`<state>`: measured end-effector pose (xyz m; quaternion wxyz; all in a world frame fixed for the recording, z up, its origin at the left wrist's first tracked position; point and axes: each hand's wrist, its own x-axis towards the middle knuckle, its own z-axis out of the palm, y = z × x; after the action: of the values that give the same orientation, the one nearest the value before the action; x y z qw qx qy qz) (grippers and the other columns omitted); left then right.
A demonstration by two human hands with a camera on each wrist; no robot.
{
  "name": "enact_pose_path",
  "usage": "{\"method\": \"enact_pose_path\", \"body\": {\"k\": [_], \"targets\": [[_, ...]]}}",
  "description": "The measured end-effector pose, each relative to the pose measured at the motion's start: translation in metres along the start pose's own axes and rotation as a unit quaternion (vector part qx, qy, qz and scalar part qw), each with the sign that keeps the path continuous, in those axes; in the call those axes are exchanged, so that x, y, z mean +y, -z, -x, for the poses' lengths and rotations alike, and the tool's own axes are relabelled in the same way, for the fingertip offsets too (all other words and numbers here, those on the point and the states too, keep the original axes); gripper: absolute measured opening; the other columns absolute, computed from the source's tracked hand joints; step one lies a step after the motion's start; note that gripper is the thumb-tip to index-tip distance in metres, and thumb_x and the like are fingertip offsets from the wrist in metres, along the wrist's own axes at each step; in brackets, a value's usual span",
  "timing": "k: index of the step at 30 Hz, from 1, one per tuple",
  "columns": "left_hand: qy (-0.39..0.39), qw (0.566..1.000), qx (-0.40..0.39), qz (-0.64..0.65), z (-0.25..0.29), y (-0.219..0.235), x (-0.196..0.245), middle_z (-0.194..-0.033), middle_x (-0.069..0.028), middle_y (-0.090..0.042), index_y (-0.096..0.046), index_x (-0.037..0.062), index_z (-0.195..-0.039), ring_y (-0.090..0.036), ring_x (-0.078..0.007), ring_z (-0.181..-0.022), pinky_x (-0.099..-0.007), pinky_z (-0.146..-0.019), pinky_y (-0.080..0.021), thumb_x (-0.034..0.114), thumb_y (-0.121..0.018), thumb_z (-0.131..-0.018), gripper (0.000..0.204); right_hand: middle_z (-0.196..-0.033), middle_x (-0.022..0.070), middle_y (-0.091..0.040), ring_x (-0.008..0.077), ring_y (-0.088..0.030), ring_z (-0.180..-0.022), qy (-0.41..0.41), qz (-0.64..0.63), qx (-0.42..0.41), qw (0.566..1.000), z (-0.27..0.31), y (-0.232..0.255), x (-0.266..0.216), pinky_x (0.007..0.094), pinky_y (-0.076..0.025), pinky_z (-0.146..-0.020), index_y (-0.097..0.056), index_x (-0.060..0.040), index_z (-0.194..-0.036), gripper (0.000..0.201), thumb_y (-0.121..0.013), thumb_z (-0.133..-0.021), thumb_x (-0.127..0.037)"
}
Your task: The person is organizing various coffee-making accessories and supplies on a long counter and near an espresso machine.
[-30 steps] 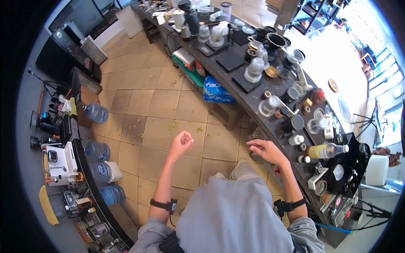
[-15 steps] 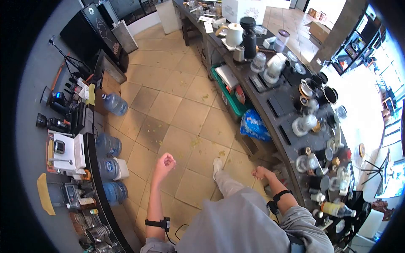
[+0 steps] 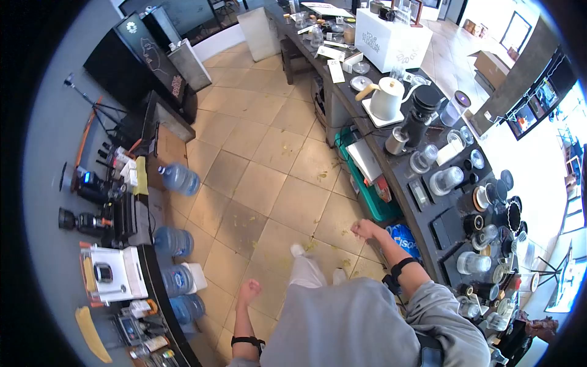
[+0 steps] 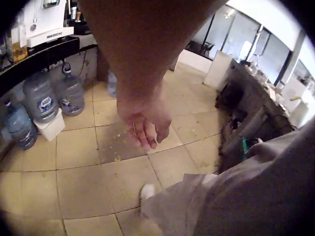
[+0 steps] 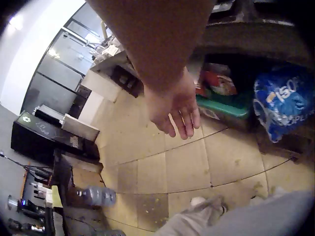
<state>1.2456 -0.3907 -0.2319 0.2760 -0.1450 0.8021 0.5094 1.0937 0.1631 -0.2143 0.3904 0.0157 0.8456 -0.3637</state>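
Note:
My left hand hangs low over the tiled floor beside my left leg, its fingers loosely curled and holding nothing; in the left wrist view the left hand hangs relaxed above the tiles. My right hand swings in front of the long dark counter, empty. In the right wrist view the right hand has its fingers hanging straight and relaxed over the floor, near a blue plastic-wrapped pack under the counter.
The counter carries a white kettle, a black grinder, glass jars and cups. A green crate sits beneath it. Water bottles and a left bench with a white machine line the other side of the tiled aisle.
I have walked forward along the aisle. My left hand dropped from raised in front of me to my side; the right hand stayed empty near the counter.

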Motion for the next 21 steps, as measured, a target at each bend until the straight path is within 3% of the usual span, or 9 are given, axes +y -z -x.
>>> {"method": "enact_pose_path", "body": {"k": [2, 4, 6, 9, 11, 13, 15, 17, 21], "targets": [[0.09, 0.995, 0.002, 0.044, -0.013, 0.014, 0.0, -0.072, -0.0083, -0.063, -0.056, 0.0031, -0.088, -0.061, -0.0161, -0.059, -0.029, -0.053, -0.05, -0.009, -0.05, -0.079, 0.016, -0.079, 0.0131, -0.07, 0.0229, -0.069, -0.068, 0.053, -0.073, 0.03, 0.996, -0.035, 0.02, -0.025, 0.0383, -0.055, -0.066, -0.066, -0.0002, -0.092, 0.032, -0.051, -0.088, -0.028], [0.129, 0.984, -0.013, 0.12, -0.054, 0.04, -0.03, -0.072, -0.0091, -0.063, -0.056, 0.0032, -0.088, -0.061, -0.0169, -0.059, -0.0297, -0.052, -0.051, -0.008, -0.051, -0.08, 0.015, -0.078, 0.0123, -0.07, 0.0224, -0.069, -0.068, 0.055, -0.081, 0.035, 0.995, -0.068, 0.041, -0.046, 0.0378, -0.054, -0.065, -0.066, -0.0003, -0.091, 0.032, -0.05, -0.089, -0.028], [0.168, 0.966, -0.027, 0.196, -0.097, 0.067, -0.012, -0.072, -0.0099, -0.063, -0.056, 0.0033, -0.088, -0.062, -0.0176, -0.059, -0.0303, -0.052, -0.051, -0.007, -0.051, -0.081, 0.013, -0.078, 0.0114, -0.069, 0.022, -0.068, -0.067, 0.057, -0.085, 0.041, 0.994, -0.102, 0.068, -0.065, 0.0374, -0.054, -0.064, -0.066, -0.0004, -0.09, 0.031, -0.05, -0.089, -0.027], [0.171, 0.97, -0.063, 0.158, -0.193, 0.128, 0.013, -0.073, -0.0088, -0.064, -0.056, 0.0042, -0.088, -0.061, -0.0182, -0.059, -0.0311, -0.053, -0.052, 0.0, -0.055, -0.086, 0.005, -0.079, 0.0109, -0.07, 0.0218, -0.068, -0.068, 0.01, -0.024, 0.029, 0.999, -0.145, 0.117, -0.092, 0.0369, -0.054, -0.064, -0.065, -0.0007, -0.087, 0.029, -0.049, -0.089, -0.024], [0.044, 0.986, -0.113, -0.115, -0.27, 0.163, 0.001, -0.072, -0.0063, -0.062, -0.057, 0.0078, -0.087, -0.062, -0.0207, -0.06, -0.0374, -0.054, -0.054, 0.009, -0.049, -0.092, 0.009, -0.081, 0.0104, -0.07, 0.0218, -0.069, -0.069, -0.018, -0.02, 0.064, 0.998, -0.164, 0.142, -0.102, 0.0366, -0.054, -0.064, -0.065, -0.0008, -0.085, 0.027, -0.049, -0.089, -0.022], [0.119, 0.988, -0.1, -0.011, -0.342, 0.188, 0.07, -0.071, -0.0029, -0.06, -0.055, 0.0093, -0.085, -0.058, -0.0161, -0.058, -0.0322, -0.053, -0.051, 0.008, -0.055, -0.093, 0.007, -0.08, 0.0108, -0.07, 0.0224, -0.069, -0.068, -0.049, -0.054, 0.093, 0.993, -0.177, 0.167, -0.127, 0.0369, -0.054, -0.065, -0.066, -0.001, -0.086, 0.024, -0.051, -0.087, -0.02], [0.016, 0.986, -0.13, 0.107, -0.401, 0.21, 0.15, -0.069, -0.0005, -0.057, -0.054, 0.0108, -0.086, -0.057, -0.0138, -0.059, -0.03, -0.052, -0.05, 0.007, -0.055, -0.093, 0.009, -0.081, 0.0108, -0.071, 0.0223, -0.069, -0.067, -0.047, -0.085, 0.138, 0.986, -0.195, 0.177, -0.136, 0.0363, -0.054, -0.065, -0.068, -0.0017, -0.089, 0.022, -0.054, -0.086, -0.018], [-0.023, 0.994, -0.106, -0.026, -0.459, 0.218, 0.247, -0.07, 0.0007, -0.055, -0.052, 0.0108, -0.086, -0.056, -0.0116, -0.06, -0.0281, -0.052, -0.05, 0.006, -0.056, -0.092, 0.009, -0.082, 0.0106, -0.071, 0.0217, -0.069, -0.067, -0.053, -0.112, 0.147, 0.981, -0.211, 0.186, -0.149, 0.0358, -0.054, -0.065, -0.068, -0.0016, -0.091, 0.022, -0.055, -0.086, -0.019], [-0.129, 0.98, -0.147, -0.023, -0.57, 0.209, 0.372, -0.076, 0.0002, -0.057, -0.053, 0.0091, -0.09, -0.057, -0.0097, -0.064, -0.0259, -0.055, -0.05, 0.004, -0.06, -0.09, 0.009, -0.084, 0.0091, -0.072, 0.0194, -0.069, -0.069, -0.065, -0.171, 0.16, 0.97, -0.244, 0.213, -0.167, 0.0346, -0.055, -0.066, -0.068, -0.002, -0.1, 0.025, -0.055, -0.087, -0.02]]}}
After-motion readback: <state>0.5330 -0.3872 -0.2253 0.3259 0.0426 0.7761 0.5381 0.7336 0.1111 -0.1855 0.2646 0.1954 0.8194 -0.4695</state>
